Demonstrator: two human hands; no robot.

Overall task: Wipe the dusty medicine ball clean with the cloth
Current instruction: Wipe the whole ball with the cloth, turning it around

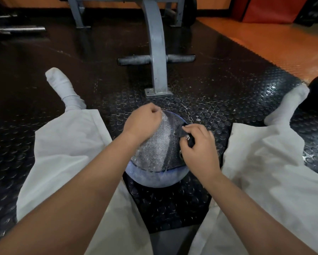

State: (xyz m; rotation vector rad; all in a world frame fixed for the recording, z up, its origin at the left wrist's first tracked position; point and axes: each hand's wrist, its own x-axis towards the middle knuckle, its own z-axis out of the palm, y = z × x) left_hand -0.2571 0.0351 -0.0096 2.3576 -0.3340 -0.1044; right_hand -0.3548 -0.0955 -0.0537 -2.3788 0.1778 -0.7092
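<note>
Forearms (80, 190) reach the medicine ball (154, 178), left hand (143, 120) clenched on the cloth (158, 144) at its top, right hand (198, 148) pinching cloth at its right: best pull taut, rub firmly.

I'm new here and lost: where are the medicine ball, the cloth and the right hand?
medicine ball (154, 178): head view, bare bluish lower surface below the cloth.
cloth (158, 142): head view, patterned middle, draped over the ball.
right hand (198, 148): head view, back of the hand.
</note>
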